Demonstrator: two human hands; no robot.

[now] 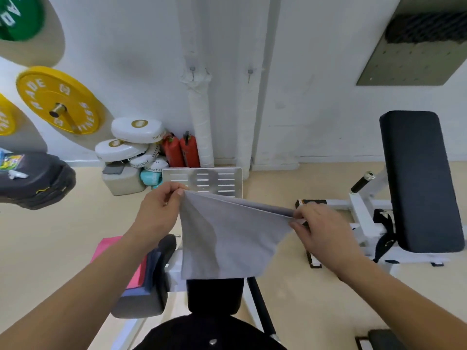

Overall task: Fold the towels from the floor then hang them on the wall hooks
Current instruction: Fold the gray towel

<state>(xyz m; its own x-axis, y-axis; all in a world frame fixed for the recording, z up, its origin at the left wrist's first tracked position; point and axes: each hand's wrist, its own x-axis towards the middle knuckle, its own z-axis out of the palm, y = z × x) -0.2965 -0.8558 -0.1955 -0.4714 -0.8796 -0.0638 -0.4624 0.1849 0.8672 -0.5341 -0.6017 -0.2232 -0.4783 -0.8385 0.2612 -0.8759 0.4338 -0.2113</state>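
**Grey towel held up by its top corners**

The left hand (158,213) pinches the far-left corner of a grey towel (227,243), its grip clenched on the cloth. The right hand (326,233) clamps the opposite corner, to the right and slightly lower. The doubled top edge runs left to right between them, sloping down toward the right, and the towel hangs from it toward the near side, in the air above a padded bench seat (214,296). On the far wall, two hooks (192,69) sit above it. Pink and blue towels (141,274) lie stacked at the near left.
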